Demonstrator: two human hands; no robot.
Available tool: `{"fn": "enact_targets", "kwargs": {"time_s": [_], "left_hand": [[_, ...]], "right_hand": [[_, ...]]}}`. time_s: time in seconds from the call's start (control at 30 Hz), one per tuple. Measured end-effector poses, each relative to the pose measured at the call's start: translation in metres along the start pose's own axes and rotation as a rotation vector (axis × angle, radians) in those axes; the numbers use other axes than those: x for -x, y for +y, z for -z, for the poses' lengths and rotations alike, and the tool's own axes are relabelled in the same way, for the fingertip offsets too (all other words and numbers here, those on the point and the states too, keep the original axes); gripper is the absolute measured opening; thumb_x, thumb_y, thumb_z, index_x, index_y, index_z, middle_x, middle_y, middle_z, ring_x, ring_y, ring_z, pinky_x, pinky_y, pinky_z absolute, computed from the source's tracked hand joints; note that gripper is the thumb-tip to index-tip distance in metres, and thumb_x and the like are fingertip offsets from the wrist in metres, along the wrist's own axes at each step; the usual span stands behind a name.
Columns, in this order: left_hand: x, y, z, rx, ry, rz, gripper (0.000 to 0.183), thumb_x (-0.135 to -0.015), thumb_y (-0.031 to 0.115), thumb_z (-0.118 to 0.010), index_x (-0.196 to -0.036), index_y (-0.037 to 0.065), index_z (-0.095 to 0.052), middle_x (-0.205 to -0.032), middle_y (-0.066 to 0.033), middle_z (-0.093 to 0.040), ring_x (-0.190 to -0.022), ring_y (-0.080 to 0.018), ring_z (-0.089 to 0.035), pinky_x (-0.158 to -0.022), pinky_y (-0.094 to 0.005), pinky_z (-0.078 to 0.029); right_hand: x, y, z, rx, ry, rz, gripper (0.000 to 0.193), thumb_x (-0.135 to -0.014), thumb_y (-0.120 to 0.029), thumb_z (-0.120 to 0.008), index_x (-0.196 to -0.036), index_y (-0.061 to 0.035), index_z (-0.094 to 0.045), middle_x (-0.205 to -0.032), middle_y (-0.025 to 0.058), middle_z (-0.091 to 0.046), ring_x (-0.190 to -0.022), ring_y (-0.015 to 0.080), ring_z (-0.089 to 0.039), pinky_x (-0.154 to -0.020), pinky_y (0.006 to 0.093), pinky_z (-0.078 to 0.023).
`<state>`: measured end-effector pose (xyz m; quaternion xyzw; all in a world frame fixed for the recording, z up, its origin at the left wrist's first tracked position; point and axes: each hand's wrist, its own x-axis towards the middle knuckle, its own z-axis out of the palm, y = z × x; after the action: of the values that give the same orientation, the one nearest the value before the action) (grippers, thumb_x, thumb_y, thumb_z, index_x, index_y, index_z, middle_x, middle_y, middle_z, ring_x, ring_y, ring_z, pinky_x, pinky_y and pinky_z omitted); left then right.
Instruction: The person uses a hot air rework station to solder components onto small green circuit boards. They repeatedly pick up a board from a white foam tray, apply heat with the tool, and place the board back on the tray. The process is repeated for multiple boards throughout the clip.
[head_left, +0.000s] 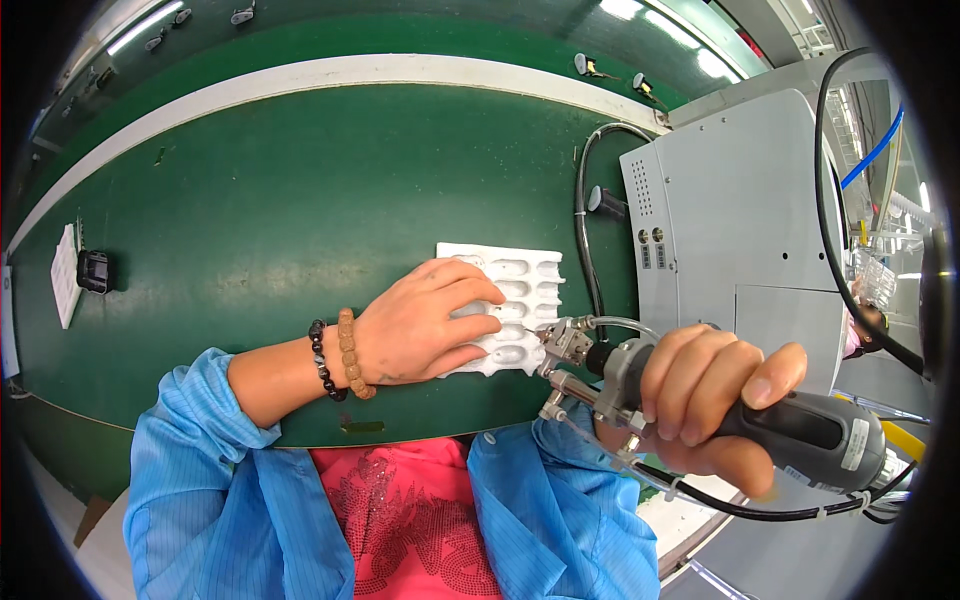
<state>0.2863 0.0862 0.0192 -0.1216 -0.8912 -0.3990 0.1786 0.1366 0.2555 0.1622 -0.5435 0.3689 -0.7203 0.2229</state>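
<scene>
A white moulded tray (510,268) with rows of rounded hollows lies on the green bench. Bent and spread apart, the fingers of my left hand (420,322) rest over its left part, fingertips touching it; whatever lies beneath them is hidden. My right hand (715,400) is wrapped round the dark grey handle of a handheld electric screwdriver (800,425). Metal fittings (565,345), thin tubes and a cable are attached to this tool. Its slim tip points left, at the tray's right edge near a hollow. I cannot tell whether the tip touches anything.
A large grey metal machine (735,200) stands at the right of the bench (270,190), with a black hose (580,200) beside it. A dark cylinder (605,203) lies by the hose. At far left are a black square part (94,271) and a white slab (66,275). Small parts (590,66) sit beyond the white ledge.
</scene>
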Motion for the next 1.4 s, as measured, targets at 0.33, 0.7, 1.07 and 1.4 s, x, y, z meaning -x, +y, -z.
{"fn": "enact_targets", "kwargs": {"time_s": [0.33,0.7,1.07,1.4], "left_hand": [[-0.001,0.001,0.0,-0.007,0.015,-0.004,0.026,-0.078,0.019,-0.074,-0.099,0.008,-0.065,-0.118,-0.0077,-0.059,-0.115,-0.0293,-0.053,-0.099,-0.0451,-0.043],[0.0,0.001,0.0,-0.007,0.014,0.001,0.026,-0.078,0.018,-0.073,-0.1,0.008,-0.065,-0.118,-0.008,-0.059,-0.115,-0.0295,-0.053,-0.099,-0.0452,-0.043],[0.001,0.001,0.002,-0.012,0.012,-0.004,0.028,-0.078,0.017,-0.074,-0.103,0.008,-0.066,-0.12,-0.009,-0.059,-0.113,-0.0305,-0.054,-0.096,-0.0446,-0.044],[0.001,0.0,0.0,0.004,0.024,-0.01,0.026,-0.078,0.016,-0.075,-0.101,0.007,-0.067,-0.12,-0.0094,-0.06,-0.114,-0.031,-0.055,-0.096,-0.0453,-0.045]], "right_hand": [[-0.001,0.008,-0.009,-0.017,0.038,-0.009,0.054,-0.08,-0.041,-0.079,-0.105,-0.0064,-0.045,-0.061,0.0017,-0.054,-0.047,0.0154,-0.053,-0.045,0.0301,-0.044],[-0.002,0.008,-0.009,-0.021,0.027,-0.005,0.054,-0.08,-0.04,-0.079,-0.105,-0.0054,-0.045,-0.062,0.0021,-0.055,-0.048,0.0156,-0.054,-0.045,0.0303,-0.044],[-0.002,0.011,-0.011,-0.03,0.031,0.009,0.054,-0.081,-0.041,-0.078,-0.106,-0.0046,-0.045,-0.062,0.0023,-0.054,-0.047,0.0155,-0.053,-0.044,0.0298,-0.044],[0.0,0.008,-0.01,-0.036,0.042,0.019,0.054,-0.082,-0.039,-0.078,-0.106,-0.0038,-0.046,-0.062,0.0028,-0.055,-0.046,0.0156,-0.053,-0.043,0.0295,-0.045]]}}
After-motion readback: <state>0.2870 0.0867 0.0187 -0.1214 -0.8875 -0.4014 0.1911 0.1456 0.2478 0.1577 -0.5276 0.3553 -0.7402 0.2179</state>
